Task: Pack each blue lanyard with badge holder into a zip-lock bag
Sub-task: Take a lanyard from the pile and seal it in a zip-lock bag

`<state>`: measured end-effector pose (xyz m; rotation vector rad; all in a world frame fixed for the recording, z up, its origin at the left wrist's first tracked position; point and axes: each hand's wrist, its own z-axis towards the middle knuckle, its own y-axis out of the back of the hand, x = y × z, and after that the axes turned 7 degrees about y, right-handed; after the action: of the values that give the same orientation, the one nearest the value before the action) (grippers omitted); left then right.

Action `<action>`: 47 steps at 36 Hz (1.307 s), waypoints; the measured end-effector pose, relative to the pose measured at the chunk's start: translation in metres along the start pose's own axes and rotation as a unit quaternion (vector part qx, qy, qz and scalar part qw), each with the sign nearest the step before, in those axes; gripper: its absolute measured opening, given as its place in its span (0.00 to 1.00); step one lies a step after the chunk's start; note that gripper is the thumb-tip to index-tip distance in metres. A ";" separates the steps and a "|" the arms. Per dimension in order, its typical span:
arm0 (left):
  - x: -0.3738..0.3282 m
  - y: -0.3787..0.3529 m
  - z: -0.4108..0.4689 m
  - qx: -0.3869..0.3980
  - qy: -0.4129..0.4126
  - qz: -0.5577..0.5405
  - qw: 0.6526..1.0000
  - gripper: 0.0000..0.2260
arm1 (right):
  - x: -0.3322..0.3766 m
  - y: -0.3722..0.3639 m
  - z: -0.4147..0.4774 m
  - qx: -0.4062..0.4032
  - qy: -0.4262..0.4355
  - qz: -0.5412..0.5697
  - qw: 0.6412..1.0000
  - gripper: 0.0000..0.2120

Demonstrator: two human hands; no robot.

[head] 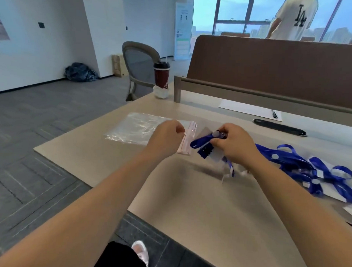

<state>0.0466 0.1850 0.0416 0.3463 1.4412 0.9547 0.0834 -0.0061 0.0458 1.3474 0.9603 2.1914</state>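
The packing is looking early in its run, judging by what is lying on the bench (198, 207): no filled bag is showing anywhere in view, and a loose pile of lanyards (314, 169) with their badge holders is waiting well to the right. The right hand (234, 149) is curling its fingers and thumb tightly round one gathered blue lanyard (200, 141), its clear badge holder (217, 157) hanging just under the knuckles, and is holding the bundle above the bench, just beside the mouth of the zip-lock bag (137, 129). That bag is lying flat and see-through on the bench, its pink zip strip (188, 140) facing the bundle. The left hand (166, 136) is hovering at that strip with its fingers curled in; whether it is pinching the bag's lip or holding nothing is not something the view is settling. So this lanyard is seeming to be on the point of going in, with the mouth not visibly parted; the inserting, the sealing and the whole pile on the right are all looking left to do
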 end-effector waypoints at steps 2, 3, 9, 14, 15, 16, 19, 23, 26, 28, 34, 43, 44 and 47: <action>0.008 -0.007 0.015 0.004 0.001 0.026 1.000 0.09 | -0.006 -0.006 0.015 -0.014 -0.007 -0.017 1.000 0.07; 0.012 -0.011 0.023 0.007 0.003 0.035 0.999 0.08 | -0.008 -0.010 0.023 -0.022 -0.010 -0.021 0.999 0.07; 0.024 -0.036 0.054 0.041 0.038 0.090 0.994 0.05 | -0.018 -0.030 0.051 -0.034 -0.047 0.004 0.998 0.07; 0.027 -0.050 0.070 0.068 0.037 0.154 0.985 0.15 | -0.025 -0.038 0.061 -0.047 -0.077 -0.002 0.996 0.05; 0.026 -0.051 0.072 0.073 0.036 0.162 0.983 0.16 | -0.027 -0.038 0.063 -0.050 -0.082 -0.004 0.995 0.05; 0.025 -0.051 0.074 0.076 0.038 0.168 0.982 0.15 | -0.028 -0.038 0.065 -0.051 -0.085 -0.006 0.995 0.04; 0.024 -0.050 0.078 0.085 0.035 0.191 0.977 0.09 | -0.031 -0.037 0.069 -0.047 -0.085 -0.017 0.995 0.05; 0.026 -0.049 0.080 0.079 0.033 0.181 0.980 0.02 | -0.030 -0.037 0.073 -0.040 -0.076 -0.030 0.996 0.05; 0.029 -0.049 0.080 0.058 0.042 0.163 0.984 0.05 | -0.029 -0.036 0.075 -0.037 -0.072 -0.031 0.996 0.06; 0.030 -0.049 0.080 0.039 0.048 0.155 0.986 0.06 | -0.028 -0.035 0.075 -0.036 -0.073 -0.031 0.996 0.06; 0.029 -0.033 0.079 -0.010 0.059 0.130 0.990 0.07 | -0.025 -0.026 0.071 -0.042 -0.070 -0.025 0.996 0.06; 0.017 -0.008 0.062 0.017 0.055 0.088 0.994 0.09 | -0.014 -0.009 0.056 -0.011 -0.057 -0.022 0.998 0.08; 0.016 -0.007 0.060 0.019 0.052 0.092 0.994 0.09 | -0.012 -0.008 0.054 -0.002 -0.054 -0.026 0.998 0.08; 0.014 -0.004 0.052 0.026 0.048 0.094 0.994 0.07 | -0.009 -0.005 0.047 0.019 -0.052 -0.039 0.998 0.09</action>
<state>0.0942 0.2097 0.0371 0.4866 1.5432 1.0985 0.1295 0.0081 0.0508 1.4020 1.0026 2.0349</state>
